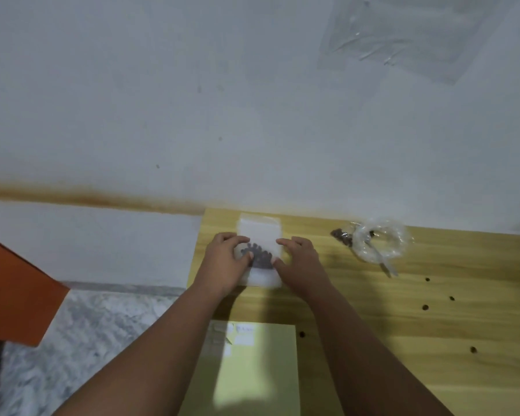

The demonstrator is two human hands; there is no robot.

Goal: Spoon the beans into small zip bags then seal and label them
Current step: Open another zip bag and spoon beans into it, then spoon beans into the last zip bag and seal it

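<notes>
One bag filled and held flat on the counter; seal and label look still to do.
Nearest, a pale yellow sheet [252,373] lies on the counter [418,325], with small labels [242,336] at its far end, too blurred to read. Beyond it the bag [260,232] lies flat with a dark clump of beans [260,258] mid-bag. The left grip [225,262] has its fingers curled on the bag's left edge, thumb by the beans; the right grip [297,259] pinches the right edge. Can't tell if the zip is closed, and no label shows on the bag, so I judge spooning done for this bag and sealing in hand or next. Further right, well apart, the supply bag [379,238] holds more beans with the spoon [386,265] sticking out, so more bags may follow. Farthest, a clear plastic [409,34] hangs on the wall.
</notes>
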